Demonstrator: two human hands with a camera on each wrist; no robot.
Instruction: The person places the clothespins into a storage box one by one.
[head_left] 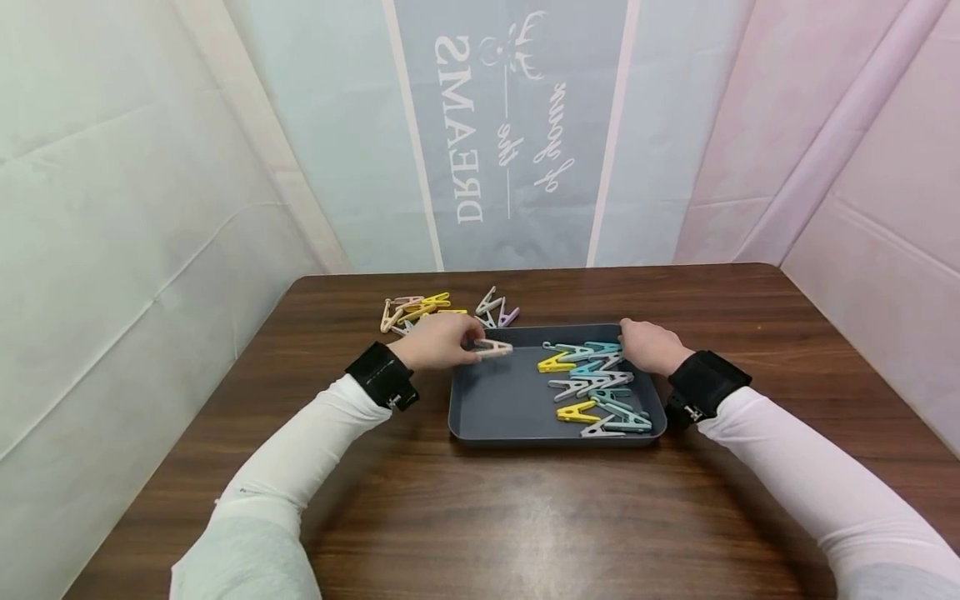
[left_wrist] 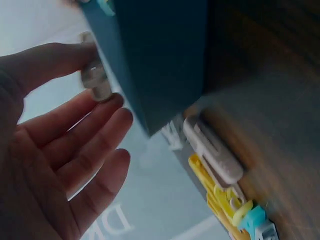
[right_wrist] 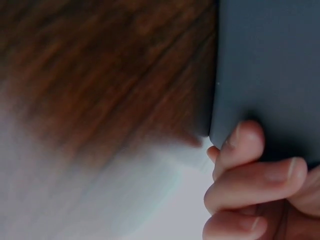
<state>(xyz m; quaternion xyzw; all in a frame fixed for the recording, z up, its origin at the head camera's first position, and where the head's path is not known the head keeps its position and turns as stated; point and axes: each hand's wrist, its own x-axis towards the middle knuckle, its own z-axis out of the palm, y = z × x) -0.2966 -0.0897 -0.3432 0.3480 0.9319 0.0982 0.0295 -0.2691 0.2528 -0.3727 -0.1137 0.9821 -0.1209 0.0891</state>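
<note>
My left hand (head_left: 444, 342) pinches a pale beige clothespin (head_left: 495, 348) between thumb and fingertips, just above the left rear part of a dark grey tray (head_left: 498, 404). In the left wrist view the clothespin (left_wrist: 95, 77) shows between thumb and index finger, while the other fingers are spread. At the tray's right rear corner, my right hand (head_left: 651, 346) grips the rim; its curled fingers show against the tray wall (right_wrist: 270, 60) in the right wrist view. Several clothespins, such as a yellow clothespin (head_left: 577, 412) and a grey clothespin (head_left: 603, 427), lie in the tray's right half.
Behind the tray's left side lies a loose pile of yellow and pink clothespins (head_left: 422, 310). A smaller group holds a purple clothespin (head_left: 507, 313) and a few pale ones. All stand on a brown wooden table (head_left: 525, 517), with a printed cloth (head_left: 517, 233) hanging behind.
</note>
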